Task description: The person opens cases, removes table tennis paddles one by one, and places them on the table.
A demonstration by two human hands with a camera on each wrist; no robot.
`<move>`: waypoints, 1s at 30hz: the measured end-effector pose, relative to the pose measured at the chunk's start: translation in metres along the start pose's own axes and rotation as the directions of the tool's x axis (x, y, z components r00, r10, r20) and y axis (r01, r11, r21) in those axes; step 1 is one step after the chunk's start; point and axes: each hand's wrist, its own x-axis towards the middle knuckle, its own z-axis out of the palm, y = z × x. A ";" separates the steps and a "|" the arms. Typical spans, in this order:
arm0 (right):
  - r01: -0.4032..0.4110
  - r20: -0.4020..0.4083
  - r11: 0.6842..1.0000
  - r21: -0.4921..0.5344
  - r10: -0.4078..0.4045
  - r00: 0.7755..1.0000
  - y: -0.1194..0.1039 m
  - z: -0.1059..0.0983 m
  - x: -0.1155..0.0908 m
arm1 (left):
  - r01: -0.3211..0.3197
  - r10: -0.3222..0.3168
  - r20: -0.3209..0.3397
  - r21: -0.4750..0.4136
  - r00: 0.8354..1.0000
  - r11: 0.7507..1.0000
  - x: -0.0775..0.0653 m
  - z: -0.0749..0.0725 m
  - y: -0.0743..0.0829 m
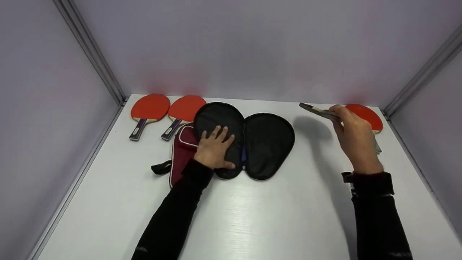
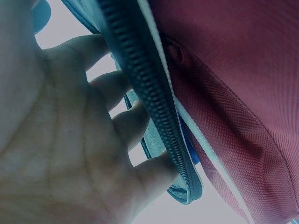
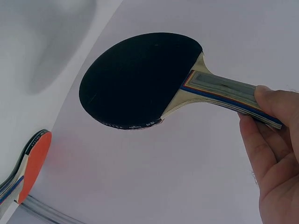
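Note:
My left hand [image 1: 213, 150] lies with fingers spread on the black inner left half of an unzipped table tennis paddle case [image 1: 269, 144]. In the left wrist view, the zipper edge [image 2: 145, 84] passes by the fingertips. Beneath that half is a maroon case [image 1: 181, 159] with white piping, partly covered by the left arm. Raised above the table at the right, my right hand [image 1: 355, 139] pinches a table tennis paddle [image 3: 140, 81] by the end of its handle. The paddle's black face shows in the right wrist view, while the head view has it nearly edge-on.
Two red paddles, one at the far left [image 1: 150, 107] and one beside it [image 1: 187, 107], lie along the back of the white table [image 1: 238, 220]. Another red paddle [image 1: 366, 116] lies at the back right, partly behind the right hand. Walls enclose the back and sides.

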 end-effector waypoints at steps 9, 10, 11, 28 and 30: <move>-0.015 -0.007 1.000 -0.004 0.015 1.000 0.020 -0.002 0.000 | -0.001 0.002 -0.012 0.010 1.000 1.000 0.000 0.002 0.000; -0.016 -0.011 1.000 -0.004 0.016 1.000 0.022 -0.001 0.000 | -0.002 0.002 -0.016 0.010 1.000 1.000 0.000 0.002 -0.001; -0.017 -0.014 1.000 -0.005 0.017 1.000 0.024 -0.001 0.000 | -0.002 0.002 -0.020 0.010 1.000 1.000 0.001 0.003 -0.001; -0.154 0.079 0.988 -0.012 0.155 0.985 0.038 0.002 0.000 | 0.009 -0.009 -0.001 0.020 1.000 1.000 -0.001 0.000 0.001; -0.164 0.103 0.986 -0.024 0.165 0.981 0.040 0.002 -0.001 | 0.010 -0.010 0.005 0.018 1.000 1.000 -0.001 -0.001 0.001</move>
